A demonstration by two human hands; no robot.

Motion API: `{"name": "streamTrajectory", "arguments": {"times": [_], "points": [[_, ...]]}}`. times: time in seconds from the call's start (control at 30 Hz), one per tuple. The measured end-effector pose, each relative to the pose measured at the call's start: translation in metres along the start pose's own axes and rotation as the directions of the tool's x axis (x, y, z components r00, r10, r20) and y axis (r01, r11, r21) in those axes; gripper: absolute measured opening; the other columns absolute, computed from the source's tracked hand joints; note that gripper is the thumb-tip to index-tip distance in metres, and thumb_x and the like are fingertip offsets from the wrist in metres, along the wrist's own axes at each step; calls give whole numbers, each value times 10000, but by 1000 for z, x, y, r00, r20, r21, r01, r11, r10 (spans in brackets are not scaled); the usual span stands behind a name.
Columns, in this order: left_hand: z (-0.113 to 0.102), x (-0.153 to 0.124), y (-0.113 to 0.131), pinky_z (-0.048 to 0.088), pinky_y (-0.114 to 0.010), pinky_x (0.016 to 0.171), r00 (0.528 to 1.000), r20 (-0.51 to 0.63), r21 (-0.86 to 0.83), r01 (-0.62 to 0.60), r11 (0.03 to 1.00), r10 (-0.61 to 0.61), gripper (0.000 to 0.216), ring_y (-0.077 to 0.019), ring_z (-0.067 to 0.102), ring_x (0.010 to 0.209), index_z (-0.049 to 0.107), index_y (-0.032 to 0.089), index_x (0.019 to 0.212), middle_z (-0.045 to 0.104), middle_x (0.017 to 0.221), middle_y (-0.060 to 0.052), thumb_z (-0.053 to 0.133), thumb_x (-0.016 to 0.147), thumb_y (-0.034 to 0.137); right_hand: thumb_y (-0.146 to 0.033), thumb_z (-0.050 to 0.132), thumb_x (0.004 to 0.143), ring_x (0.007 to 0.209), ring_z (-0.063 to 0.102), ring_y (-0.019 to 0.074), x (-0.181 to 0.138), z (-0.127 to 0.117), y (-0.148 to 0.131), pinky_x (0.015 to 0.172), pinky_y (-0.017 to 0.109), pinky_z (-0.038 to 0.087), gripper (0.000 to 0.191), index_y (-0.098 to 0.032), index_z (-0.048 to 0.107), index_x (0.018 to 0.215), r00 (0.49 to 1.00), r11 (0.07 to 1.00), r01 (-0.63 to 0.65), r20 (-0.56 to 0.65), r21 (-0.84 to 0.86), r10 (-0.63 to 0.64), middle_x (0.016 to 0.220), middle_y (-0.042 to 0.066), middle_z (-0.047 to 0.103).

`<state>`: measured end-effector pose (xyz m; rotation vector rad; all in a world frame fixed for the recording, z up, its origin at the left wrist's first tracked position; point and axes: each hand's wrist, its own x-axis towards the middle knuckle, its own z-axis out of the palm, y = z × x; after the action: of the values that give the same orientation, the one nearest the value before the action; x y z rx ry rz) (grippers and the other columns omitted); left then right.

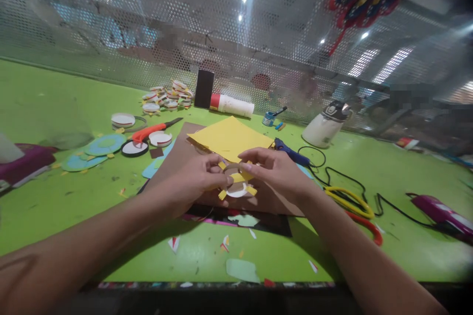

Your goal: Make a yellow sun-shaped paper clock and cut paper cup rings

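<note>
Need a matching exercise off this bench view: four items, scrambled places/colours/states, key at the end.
Items
1. Yellow paper sheet
2. Paper ring with yellow tabs
3. Glue gun
4. Black phone-like slab

Descriptions
A. Upright beside the red-and-white tube
B. Dark blue
C. Lying over the brown sheet
D. Held by left hand and right hand

Pairs: 1-C, 2-D, 3-B, 4-A

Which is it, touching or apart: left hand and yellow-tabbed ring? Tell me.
Touching: the head view shows the left hand gripping the yellow-tabbed ring, thumb against its near left side.
</note>
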<state>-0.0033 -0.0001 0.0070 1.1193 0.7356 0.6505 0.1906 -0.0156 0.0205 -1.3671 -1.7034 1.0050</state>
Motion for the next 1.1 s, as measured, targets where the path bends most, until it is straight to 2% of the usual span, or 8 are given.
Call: {"name": "streamTrajectory", "arguments": {"times": [0.13, 0.3, 0.47, 0.67, 0.87, 0.93, 1.03, 1.1], "points": [[-5, 0, -2, 560, -252, 585, 996, 71, -19, -43, 999, 45, 230, -147, 666, 661, 598, 167, 969, 674, 798, -39, 712, 770, 172, -348, 716, 791, 807, 628, 155, 0, -2, 2, 721, 299, 498, 266, -167, 682, 984, 999, 990, -21, 42, 138, 15, 960, 60, 696], [-8, -1, -1, 551, -237, 606, 985, 144, -28, -95, 995, 98, 223, -130, 647, 691, 596, 183, 980, 667, 822, -24, 715, 792, 185, -343, 745, 789, 808, 630, 136, -2, -6, 2, 746, 275, 474, 271, -182, 706, 1004, 979, 922, -112, 201, 370, 38, 971, 51, 703], [-10, -3, -1, 522, -195, 635, 968, 211, -29, -131, 991, 134, 185, -102, 637, 696, 608, 204, 956, 667, 810, 1, 710, 804, 180, -294, 741, 791, 842, 640, 140, -5, -7, -3, 770, 269, 471, 265, -171, 707, 1023, 951, 861, -209, 300, 463, 70, 1011, 59, 705], [-12, -1, -3, 507, -214, 648, 974, 205, 23, -102, 994, 96, 224, -126, 643, 723, 627, 201, 982, 680, 860, -21, 726, 783, 230, -185, 792, 691, 754, 635, 113, -4, -5, -2, 722, 229, 463, 345, -161, 703, 1024, 953, 791, -252, 284, 558, 103, 854, 24, 706], [-12, -2, -2, 497, -228, 633, 982, 173, 99, -95, 990, 77, 310, -141, 641, 714, 632, 196, 1053, 679, 864, -27, 734, 768, 263, -133, 785, 673, 654, 571, 65, 0, -6, 3, 629, 162, 431, 367, -153, 712, 1033, 953, 782, -209, 301, 587, 29, 703, -40, 618], [-12, -1, -2, 501, -232, 655, 980, 180, 95, -103, 990, 84, 288, -140, 645, 730, 635, 198, 1029, 677, 868, -23, 736, 767, 258, -142, 773, 697, 699, 600, 77, -1, -6, 2, 670, 172, 452, 348, -156, 708, 1039, 950, 783, -218, 310, 583, 33, 774, -14, 658], [-14, 0, -2, 505, -243, 682, 977, 193, 54, -101, 993, 88, 260, -147, 657, 764, 629, 199, 995, 685, 918, -35, 737, 761, 232, -203, 754, 745, 853, 651, 136, -3, -4, -2, 788, 246, 488, 316, -168, 693, 1053, 941, 780, -246, 334, 576, 51, 993, 59, 705], [-16, 1, -2, 505, -248, 676, 980, 171, 53, -110, 993, 99, 258, -160, 664, 771, 624, 190, 976, 687, 904, -46, 743, 752, 234, -268, 756, 757, 855, 650, 146, -4, -5, -3, 756, 257, 498, 305, -172, 694, 1040, 942, 786, -252, 330, 565, 65, 1014, 68, 700]]}}
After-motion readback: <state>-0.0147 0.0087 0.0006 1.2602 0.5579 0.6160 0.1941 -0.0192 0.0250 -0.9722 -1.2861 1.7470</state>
